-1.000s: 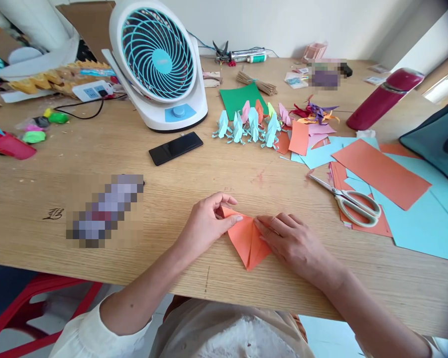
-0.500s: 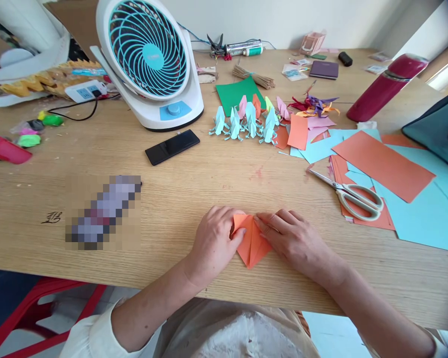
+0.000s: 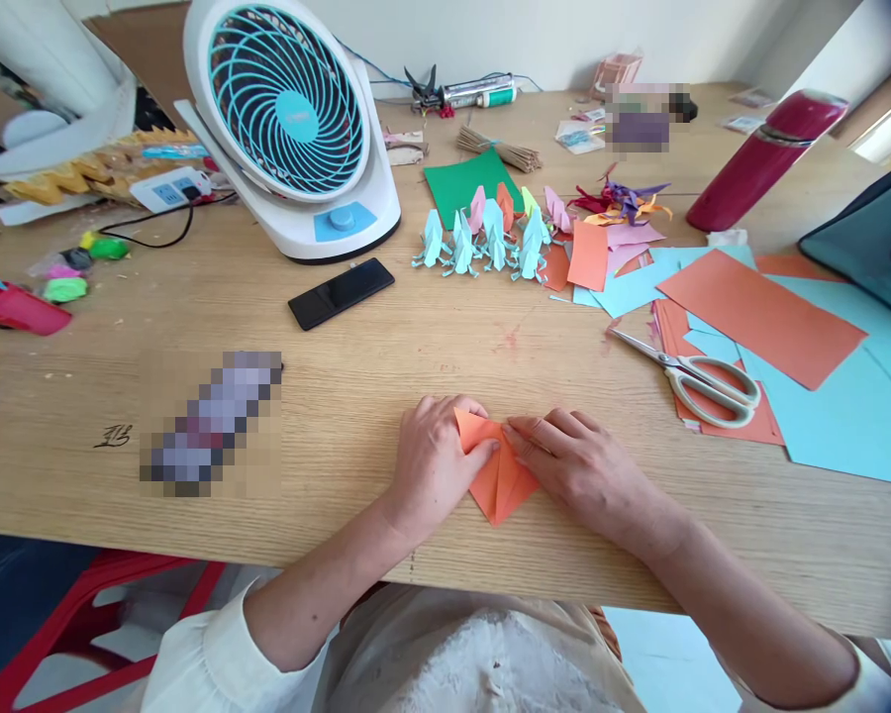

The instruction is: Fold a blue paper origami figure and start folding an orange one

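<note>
A folded orange paper (image 3: 499,485) lies near the table's front edge, its pointed corner toward me and a crease down its middle. My left hand (image 3: 437,465) grips its left side, thumb on top and fingers behind, where a flap stands up. On the right side, my right hand (image 3: 580,465) pinches the top edge and rests over the right corner. Part of the paper is hidden under my right fingers.
Scissors (image 3: 702,381) lie at the right beside orange and blue sheets (image 3: 846,416). Folded paper figures (image 3: 494,238) stand farther back, near a green sheet (image 3: 460,188). A fan (image 3: 297,119), a black phone (image 3: 342,293) and a red flask (image 3: 764,163) are also on the table.
My left thumb has moved inward over the paper, and the upper left flap is lifted higher. My right hand stays at the top edge. The view has shifted slightly.
</note>
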Motion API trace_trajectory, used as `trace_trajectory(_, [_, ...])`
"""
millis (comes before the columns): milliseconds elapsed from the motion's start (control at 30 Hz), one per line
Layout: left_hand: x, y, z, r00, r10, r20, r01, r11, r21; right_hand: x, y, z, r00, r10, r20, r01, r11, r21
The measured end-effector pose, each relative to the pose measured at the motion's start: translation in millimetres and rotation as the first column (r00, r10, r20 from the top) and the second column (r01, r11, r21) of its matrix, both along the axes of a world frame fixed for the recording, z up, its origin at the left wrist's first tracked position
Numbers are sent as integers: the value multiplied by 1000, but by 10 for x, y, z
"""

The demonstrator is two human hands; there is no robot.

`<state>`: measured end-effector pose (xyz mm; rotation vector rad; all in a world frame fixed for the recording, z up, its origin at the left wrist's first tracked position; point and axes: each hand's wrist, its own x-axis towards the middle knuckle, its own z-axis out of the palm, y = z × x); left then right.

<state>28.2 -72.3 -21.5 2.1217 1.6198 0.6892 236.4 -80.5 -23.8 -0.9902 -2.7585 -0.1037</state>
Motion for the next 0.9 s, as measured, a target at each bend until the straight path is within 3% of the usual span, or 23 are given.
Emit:
trace_trajectory(133, [1, -45, 6, 999, -48, 8, 47, 997, 66, 2, 1, 2, 1000, 6, 0, -6, 1000, 14])
trace_trajectory(267, [-53, -101, 12, 985, -148, -85, 161, 972, 173, 4, 2, 4, 1000, 2, 1, -2, 1000, 1])
trace_trajectory(400, [-122, -145, 9, 943, -247, -223, 304, 912, 275, 7, 4, -1, 1000, 0, -14, 0, 1000, 11])
trace_trajectory(533, [-178, -152, 13, 903, -268, -334, 381, 859, 341, 12, 5, -3, 1000, 0, -3, 0, 1000, 9])
trace_trajectory(900, [-313, -55, -29, 790, -501, -353, 612, 682, 401, 37, 22, 14, 999, -3, -33, 3, 1000, 10])
